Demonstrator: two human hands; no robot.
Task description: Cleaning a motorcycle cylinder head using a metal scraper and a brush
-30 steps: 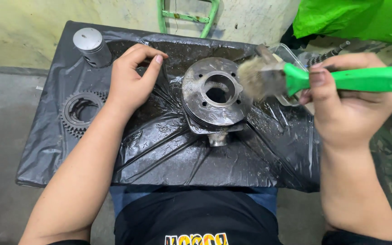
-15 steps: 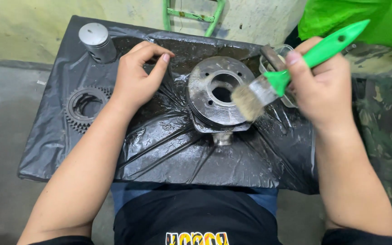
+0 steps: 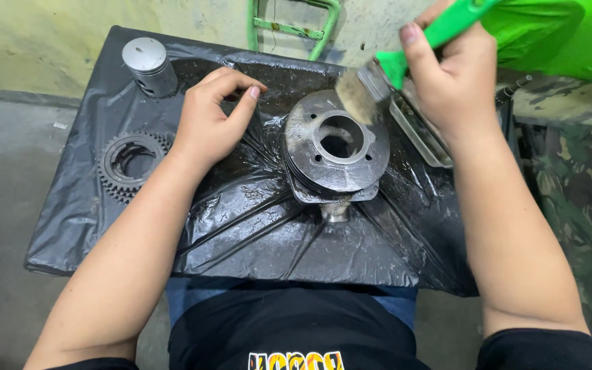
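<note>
Both forearms are bare up to short black sleeves that end above the elbows, well back from the fingers. The left hand point(image 3: 208, 123) and right hand point(image 3: 451, 75) wear no gloves or rings, nails short. The black shirt carries yellow-and-white lettering at its front

Grey, grimy finned metal engine cylinder point(image 3: 337, 154) standing upright on wet black plastic sheeting point(image 3: 241, 226) over the lap, round bore facing up, flat top flange with small bolt holes, short stub port projecting toward the body at the lower edge. Green-handled paintbrush with metal ferrule and pale, dirty bristles point(image 3: 378, 79) gripped in the right hand point(image 3: 447, 75), handle slanting up and away to the right, bristle tip at the cylinder's upper right rim. Left hand point(image 3: 210, 123) resting palm down on the sheeting just left of the cylinder, fingers loosely curled, holding nothing
</note>
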